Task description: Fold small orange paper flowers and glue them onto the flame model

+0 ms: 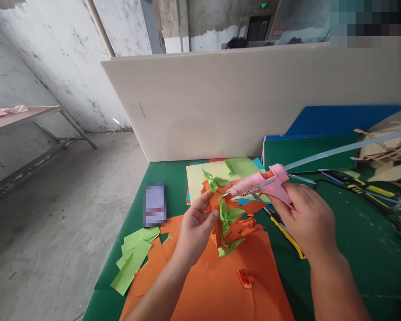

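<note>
My left hand (pixel 196 225) is closed on an orange paper craft piece with green paper leaves (pixel 227 218), held above an orange paper sheet (pixel 217 285). My right hand (pixel 304 218) grips a pink glue gun (pixel 263 183) by its handle. The gun's nozzle points left, close to the top of the paper piece. A clear glue stick (pixel 347 147) sticks out of the gun's back toward the right.
Green paper strips (pixel 133 258) lie at the left of the green table (pixel 364 249). Also here: a small orange paper flower (pixel 245 277), yellow and green sheets (pixel 203 174), a blurred phone (pixel 154 204), blue and green boards (pixel 321 133), wooden sticks (pixel 387 156), yellow-handled tools (pixel 289 236), a beige upright board (pixel 227 98).
</note>
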Tool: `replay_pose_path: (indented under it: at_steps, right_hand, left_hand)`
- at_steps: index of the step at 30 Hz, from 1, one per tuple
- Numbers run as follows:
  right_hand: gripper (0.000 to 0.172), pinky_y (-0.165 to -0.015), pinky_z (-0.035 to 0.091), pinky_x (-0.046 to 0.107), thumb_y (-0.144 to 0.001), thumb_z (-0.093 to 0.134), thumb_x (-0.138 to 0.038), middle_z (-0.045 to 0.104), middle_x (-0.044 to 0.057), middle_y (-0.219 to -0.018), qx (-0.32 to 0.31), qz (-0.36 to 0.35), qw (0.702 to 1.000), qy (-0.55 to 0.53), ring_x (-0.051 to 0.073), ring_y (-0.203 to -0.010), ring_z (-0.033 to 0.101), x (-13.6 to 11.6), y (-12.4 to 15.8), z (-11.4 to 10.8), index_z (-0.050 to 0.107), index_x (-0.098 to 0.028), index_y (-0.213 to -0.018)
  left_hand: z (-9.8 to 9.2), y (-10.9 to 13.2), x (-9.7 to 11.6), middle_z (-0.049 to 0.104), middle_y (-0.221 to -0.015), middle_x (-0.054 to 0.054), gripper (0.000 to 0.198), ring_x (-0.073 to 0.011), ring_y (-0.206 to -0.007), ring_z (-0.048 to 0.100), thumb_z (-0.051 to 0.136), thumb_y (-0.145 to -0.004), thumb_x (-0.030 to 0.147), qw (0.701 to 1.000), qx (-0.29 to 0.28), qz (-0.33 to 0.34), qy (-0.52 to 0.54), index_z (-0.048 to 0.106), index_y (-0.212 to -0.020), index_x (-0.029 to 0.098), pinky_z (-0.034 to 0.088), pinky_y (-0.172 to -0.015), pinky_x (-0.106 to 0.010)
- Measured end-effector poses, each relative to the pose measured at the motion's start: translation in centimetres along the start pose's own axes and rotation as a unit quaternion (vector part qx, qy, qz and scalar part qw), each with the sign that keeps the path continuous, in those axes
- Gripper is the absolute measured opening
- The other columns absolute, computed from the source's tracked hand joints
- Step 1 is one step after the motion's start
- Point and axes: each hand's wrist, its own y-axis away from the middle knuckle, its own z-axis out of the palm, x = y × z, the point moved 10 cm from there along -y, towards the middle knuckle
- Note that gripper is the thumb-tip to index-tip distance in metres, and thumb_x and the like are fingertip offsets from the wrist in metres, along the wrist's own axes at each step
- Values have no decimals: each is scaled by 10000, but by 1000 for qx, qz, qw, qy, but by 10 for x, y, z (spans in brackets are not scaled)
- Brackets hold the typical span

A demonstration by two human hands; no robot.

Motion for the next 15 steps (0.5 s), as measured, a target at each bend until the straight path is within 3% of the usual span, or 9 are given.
replay_pose_path:
  at_steps: [8,15]
  right_hand:
    - [288,-546,375,287,-848,657,-422,524,16,-653,7,25,1000,5,195,-628,524,5,1,-3,529,-173,-914]
    - [186,-577,390,288,-898,605,-360,585,36,-702,2,9,1000,5,202,-671,560,2,0,-2,533,-189,-902]
  left_hand:
    - [-1,1,0,522,-1431,-92,501,-282,-1238,554,752,-759,272,1000,6,-5,-10,619,-1240,229,574,-783,-253]
    - [1,2,0,492,-1457,-90,493,-246,-1144,622,736,-776,261,1000,0,-10,-11,610,-1252,232,571,-784,-248]
